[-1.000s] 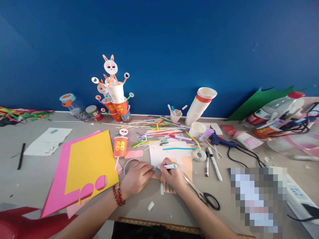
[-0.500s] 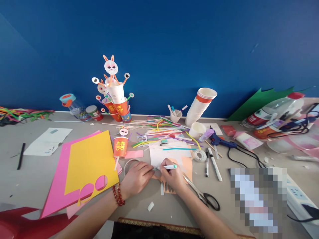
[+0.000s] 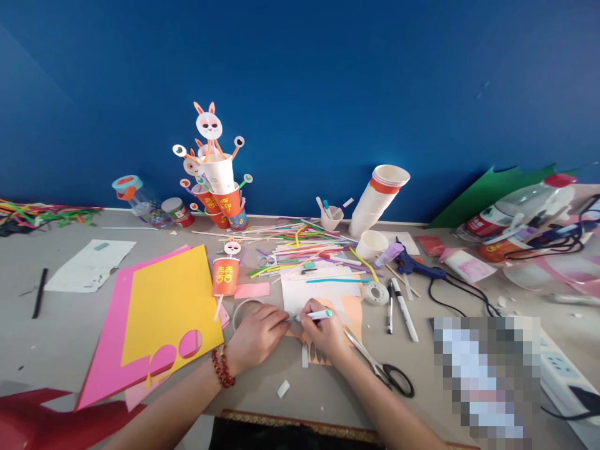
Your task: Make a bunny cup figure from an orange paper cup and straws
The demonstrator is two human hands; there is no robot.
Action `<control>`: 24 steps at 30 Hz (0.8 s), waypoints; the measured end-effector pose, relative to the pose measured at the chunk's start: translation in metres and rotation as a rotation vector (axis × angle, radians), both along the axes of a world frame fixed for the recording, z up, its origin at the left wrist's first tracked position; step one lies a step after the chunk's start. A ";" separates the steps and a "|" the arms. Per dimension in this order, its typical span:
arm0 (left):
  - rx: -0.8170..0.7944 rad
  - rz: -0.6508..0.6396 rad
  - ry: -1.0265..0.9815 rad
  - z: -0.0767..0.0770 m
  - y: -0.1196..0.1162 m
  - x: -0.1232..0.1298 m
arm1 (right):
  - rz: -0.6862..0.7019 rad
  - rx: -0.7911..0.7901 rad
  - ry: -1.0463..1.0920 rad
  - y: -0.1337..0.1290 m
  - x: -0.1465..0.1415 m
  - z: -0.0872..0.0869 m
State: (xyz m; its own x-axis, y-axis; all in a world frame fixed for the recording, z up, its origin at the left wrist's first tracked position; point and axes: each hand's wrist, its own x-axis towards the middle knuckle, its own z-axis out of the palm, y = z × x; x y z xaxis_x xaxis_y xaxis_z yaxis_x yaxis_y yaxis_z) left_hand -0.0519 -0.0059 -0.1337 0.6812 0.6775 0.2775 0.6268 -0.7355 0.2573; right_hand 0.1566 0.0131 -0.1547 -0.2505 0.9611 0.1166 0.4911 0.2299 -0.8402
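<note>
My right hand (image 3: 325,331) grips a white marker (image 3: 320,314) with a green end, its tip close to my left fingertips. My left hand (image 3: 257,334) has its fingers pressed together on something small that I cannot make out. White paper (image 3: 293,290) and a peach sheet with cut-outs (image 3: 354,309) lie under and behind my hands. Partly hidden behind my left hand is a roll of tape (image 3: 240,306). Scissors (image 3: 375,362) rest right of my right wrist. A red paper cup with a rabbit face (image 3: 225,277) stands behind my left hand.
Yellow card (image 3: 173,300) over pink card lies at left. Loose straws (image 3: 304,244) spread at the back, near decorated stacked cups (image 3: 225,200) and a leaning paper cup stack (image 3: 375,200). At right are two pens (image 3: 404,309), a blue glue gun (image 3: 417,265) and a power strip (image 3: 562,375).
Almost nothing differs. Both hands stay in place, with the marker still between my right fingers.
</note>
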 end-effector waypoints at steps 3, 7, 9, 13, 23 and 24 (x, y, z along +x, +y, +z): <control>-0.002 0.005 0.009 0.000 0.000 0.000 | 0.006 0.005 -0.001 0.000 0.000 0.000; 0.004 0.010 0.002 0.000 0.000 0.000 | 0.002 0.010 -0.005 0.000 0.000 0.001; 0.004 0.010 -0.003 0.000 0.000 0.000 | 0.004 0.009 -0.003 0.000 0.000 0.001; -0.013 0.028 -0.001 0.001 -0.001 0.000 | 0.018 0.008 0.001 0.000 -0.001 0.000; -0.007 0.039 0.005 0.000 -0.001 0.000 | 0.029 0.018 0.004 0.000 -0.001 -0.003; -0.007 0.038 0.005 0.000 -0.001 0.000 | 0.027 0.017 0.003 0.000 -0.001 -0.003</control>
